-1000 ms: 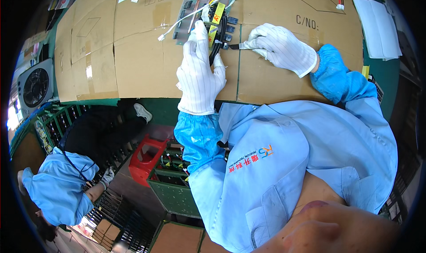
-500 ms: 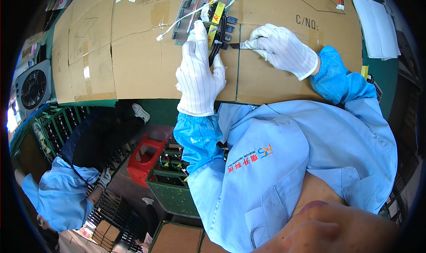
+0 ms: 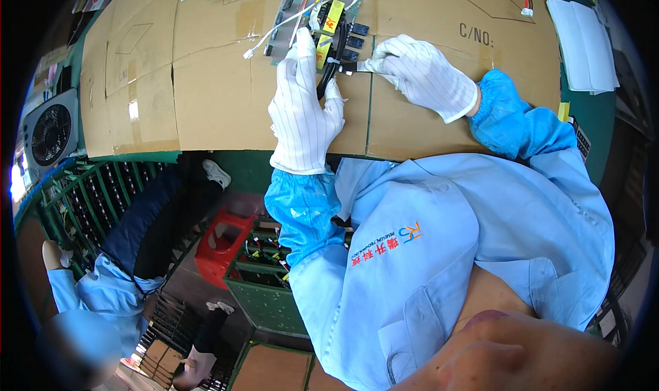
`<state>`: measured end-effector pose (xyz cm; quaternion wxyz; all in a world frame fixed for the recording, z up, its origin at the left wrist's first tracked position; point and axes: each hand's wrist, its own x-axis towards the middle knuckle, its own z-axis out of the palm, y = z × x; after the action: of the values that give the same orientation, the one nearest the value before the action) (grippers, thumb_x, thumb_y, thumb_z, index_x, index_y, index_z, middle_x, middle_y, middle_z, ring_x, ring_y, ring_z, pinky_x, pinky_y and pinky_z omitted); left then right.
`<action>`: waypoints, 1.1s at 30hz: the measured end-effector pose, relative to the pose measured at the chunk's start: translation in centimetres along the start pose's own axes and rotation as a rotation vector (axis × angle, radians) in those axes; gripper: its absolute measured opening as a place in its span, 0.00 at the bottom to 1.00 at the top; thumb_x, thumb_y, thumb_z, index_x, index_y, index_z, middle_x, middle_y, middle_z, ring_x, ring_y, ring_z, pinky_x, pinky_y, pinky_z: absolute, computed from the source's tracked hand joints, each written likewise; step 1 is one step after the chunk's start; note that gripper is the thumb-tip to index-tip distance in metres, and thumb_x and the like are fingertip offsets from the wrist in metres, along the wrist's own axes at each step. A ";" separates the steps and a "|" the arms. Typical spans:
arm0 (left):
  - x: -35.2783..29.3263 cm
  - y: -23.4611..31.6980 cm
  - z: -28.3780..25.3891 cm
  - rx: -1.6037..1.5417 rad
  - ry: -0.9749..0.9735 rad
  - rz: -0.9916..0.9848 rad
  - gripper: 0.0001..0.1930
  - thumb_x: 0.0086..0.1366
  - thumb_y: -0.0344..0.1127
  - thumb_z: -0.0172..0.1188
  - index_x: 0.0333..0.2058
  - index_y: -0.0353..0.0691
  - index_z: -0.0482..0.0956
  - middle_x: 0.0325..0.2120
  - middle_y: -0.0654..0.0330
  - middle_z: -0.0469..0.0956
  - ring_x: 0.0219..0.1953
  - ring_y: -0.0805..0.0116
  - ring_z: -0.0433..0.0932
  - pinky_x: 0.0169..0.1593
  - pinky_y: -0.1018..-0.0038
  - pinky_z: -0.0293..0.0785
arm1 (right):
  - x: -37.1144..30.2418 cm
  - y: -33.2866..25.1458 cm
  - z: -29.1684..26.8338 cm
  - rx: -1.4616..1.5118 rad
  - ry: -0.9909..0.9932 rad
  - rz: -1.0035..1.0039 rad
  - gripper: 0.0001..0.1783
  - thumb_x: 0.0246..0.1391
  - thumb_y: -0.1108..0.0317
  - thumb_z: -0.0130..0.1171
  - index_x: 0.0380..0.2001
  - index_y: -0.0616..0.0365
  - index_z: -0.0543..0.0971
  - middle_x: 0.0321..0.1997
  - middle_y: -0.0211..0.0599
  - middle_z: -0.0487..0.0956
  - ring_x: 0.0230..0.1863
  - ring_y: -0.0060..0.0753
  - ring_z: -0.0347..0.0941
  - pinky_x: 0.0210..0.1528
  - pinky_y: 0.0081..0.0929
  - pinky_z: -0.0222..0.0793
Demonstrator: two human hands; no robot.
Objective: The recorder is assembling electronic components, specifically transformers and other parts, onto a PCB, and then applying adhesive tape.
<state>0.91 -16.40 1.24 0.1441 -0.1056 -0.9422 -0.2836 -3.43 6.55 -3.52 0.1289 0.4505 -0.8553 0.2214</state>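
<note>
At the top centre a green circuit board (image 3: 276,50) lies on cardboard. It bears yellow-labelled parts (image 3: 332,17), a bundle of black cables (image 3: 340,48) and loose white wires (image 3: 278,29). My left hand (image 3: 302,113), in a striped white glove, is closed round the lower end of the black cables. Its fingers rest along their left side, and the thumb is at their lower right. My right hand (image 3: 422,75), gloved alike, pinches a small knife with a dark flat blade (image 3: 349,67). The blade's tip is at a white tie on the cables; the glove hides the handle.
Flattened cardboard (image 3: 226,110) covers the table. Connector leads (image 3: 526,7) lie at its far edge, white papers (image 3: 583,44) at the right. A grey fan (image 3: 51,134) stands at the left. Below are a red stool (image 3: 218,243), green crates (image 3: 268,309) and a co-worker in blue (image 3: 110,291).
My right hand has moved slightly left, bringing the blade to the tie on the cables. My left hand has shifted a little left. The co-worker at the lower left has changed posture.
</note>
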 end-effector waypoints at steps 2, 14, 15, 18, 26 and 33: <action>0.0 0.0 0.0 0.015 -0.003 -0.003 0.42 0.52 0.25 0.63 0.69 0.43 0.64 0.45 0.48 0.75 0.45 0.48 0.76 0.47 0.61 0.78 | -0.1 -0.1 0.1 0.036 0.024 0.053 0.09 0.57 0.66 0.60 0.40 0.51 0.82 0.42 0.30 0.76 0.41 0.34 0.74 0.38 0.30 0.73; -0.1 0.9 -0.5 0.039 -0.062 -0.051 0.43 0.53 0.27 0.63 0.70 0.43 0.61 0.51 0.46 0.73 0.52 0.43 0.75 0.51 0.58 0.78 | -0.6 3.7 -1.8 -0.037 0.087 0.163 0.11 0.55 0.69 0.62 0.42 0.50 0.84 0.39 0.31 0.77 0.41 0.39 0.74 0.40 0.34 0.74; -0.1 0.9 -0.4 0.041 -0.062 -0.050 0.43 0.53 0.27 0.63 0.70 0.43 0.61 0.51 0.46 0.73 0.52 0.43 0.75 0.51 0.58 0.78 | -0.4 3.9 -1.7 -0.047 0.121 0.151 0.12 0.54 0.69 0.62 0.43 0.48 0.83 0.39 0.30 0.76 0.40 0.39 0.74 0.40 0.34 0.75; -0.2 0.7 -0.3 0.040 -0.065 -0.045 0.43 0.53 0.26 0.62 0.70 0.42 0.61 0.52 0.46 0.73 0.52 0.43 0.75 0.51 0.57 0.78 | -0.2 3.1 -1.9 0.072 0.069 0.159 0.13 0.54 0.67 0.61 0.44 0.46 0.83 0.41 0.31 0.76 0.40 0.39 0.74 0.40 0.34 0.75; 0.1 0.7 -0.3 0.027 -0.045 -0.033 0.43 0.53 0.26 0.62 0.70 0.40 0.61 0.50 0.46 0.74 0.51 0.44 0.75 0.53 0.58 0.77 | -0.4 4.7 -2.4 -0.024 0.071 0.194 0.13 0.56 0.67 0.61 0.46 0.48 0.82 0.42 0.32 0.78 0.43 0.38 0.76 0.42 0.35 0.75; 0.1 -0.2 -0.1 0.048 -0.038 -0.067 0.41 0.54 0.26 0.63 0.69 0.39 0.63 0.47 0.46 0.75 0.48 0.45 0.76 0.50 0.59 0.77 | 0.5 3.9 -5.6 0.668 0.053 0.913 0.15 0.67 0.61 0.56 0.53 0.53 0.77 0.39 0.35 0.80 0.32 0.29 0.74 0.34 0.28 0.70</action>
<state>0.74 -16.63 1.22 0.1191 -0.0756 -0.9543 -0.2636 -6.78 10.92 0.57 -0.1080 0.0453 -0.8433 0.5246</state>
